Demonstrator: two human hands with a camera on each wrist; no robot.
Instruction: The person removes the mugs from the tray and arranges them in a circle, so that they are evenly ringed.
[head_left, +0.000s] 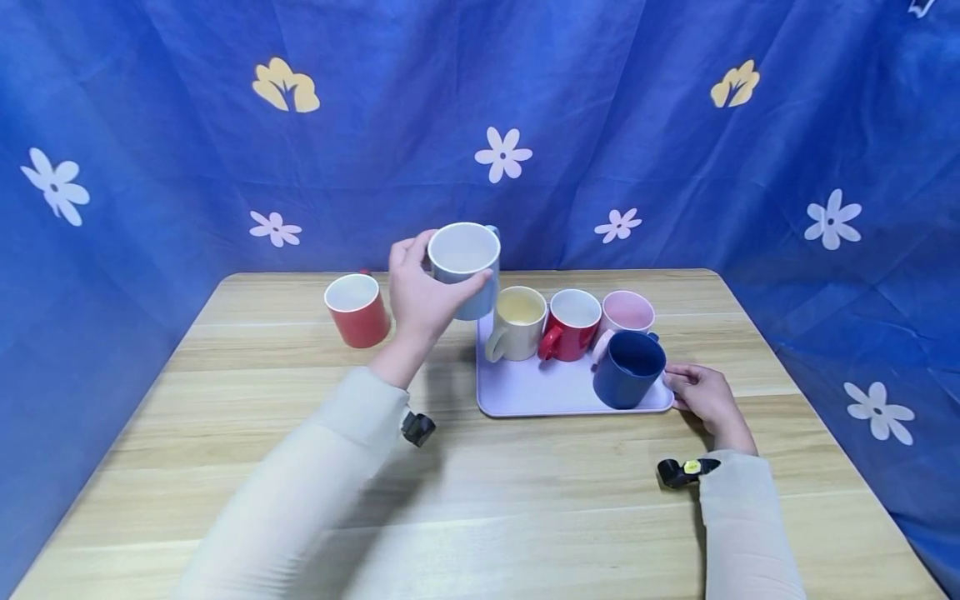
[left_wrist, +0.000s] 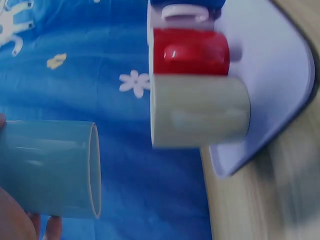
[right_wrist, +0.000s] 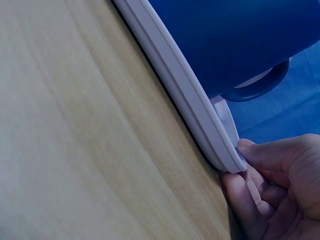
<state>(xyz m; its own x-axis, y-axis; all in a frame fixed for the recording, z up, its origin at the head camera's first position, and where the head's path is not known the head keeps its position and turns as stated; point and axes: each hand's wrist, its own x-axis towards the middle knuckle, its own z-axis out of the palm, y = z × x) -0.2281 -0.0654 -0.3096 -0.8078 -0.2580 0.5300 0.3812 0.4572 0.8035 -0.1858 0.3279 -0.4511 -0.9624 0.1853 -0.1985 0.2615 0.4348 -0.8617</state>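
Note:
In the head view my left hand (head_left: 423,292) grips a light blue mug (head_left: 472,296) with a white inside, held in the air near the tray's left end. The left wrist view shows that same light blue mug (left_wrist: 47,167) with fingers around it. My right hand (head_left: 705,396) pinches the right edge of the lilac tray (head_left: 540,396); thumb and fingers clasp its rim (right_wrist: 232,155) in the right wrist view. On the tray stand a cream mug (head_left: 517,329), a red mug (head_left: 572,333), a pink mug (head_left: 628,310) and, nearest my right hand, a dark blue mug (head_left: 628,375).
Another red mug (head_left: 358,312) with a white inside stands on the wooden table (head_left: 525,517), left of my left hand. A blue curtain (head_left: 390,133) with flower prints hangs behind the table and along both sides.

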